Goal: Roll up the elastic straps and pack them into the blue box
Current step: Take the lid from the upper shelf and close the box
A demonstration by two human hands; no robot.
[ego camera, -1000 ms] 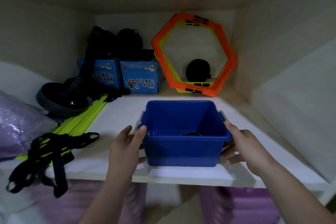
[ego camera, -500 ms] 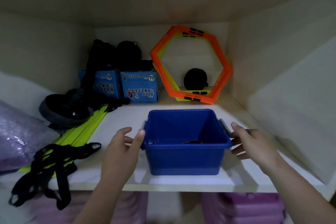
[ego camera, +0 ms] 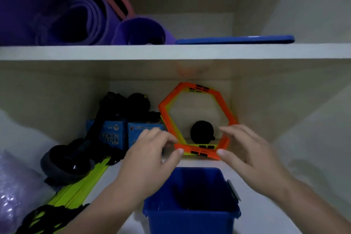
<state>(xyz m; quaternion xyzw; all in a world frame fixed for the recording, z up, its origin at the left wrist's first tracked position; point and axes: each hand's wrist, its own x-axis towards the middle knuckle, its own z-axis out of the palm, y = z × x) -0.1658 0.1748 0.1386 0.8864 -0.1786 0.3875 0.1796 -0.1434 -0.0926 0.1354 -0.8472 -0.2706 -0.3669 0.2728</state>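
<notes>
So, both hands are empty right now. The left hand and right hand hover side by side above the open blue plastic box, fingers loosely curved and apart, thumbs pointing toward each other, gripping nothing. The box sits on the white shelf board right under them, at the front. There's something dark at the bottom of it, too dim to make out.

Behind the hands, a stack of orange plastic hexagon rings leans on the back wall, with a yellow one tucked in behind and a round black object showing through the middle. To the left are two blue cardboard cartons; the nearer print reads "CKY STAR" with a "70" in a white circle, the rest is covered.

Further left are a pile of black gear, flat neon yellow-green strips, a tangle of black straps and a purple bubble-wrap bag.

On the shelf above lie rolled purple mats and a flat blue lid.
</notes>
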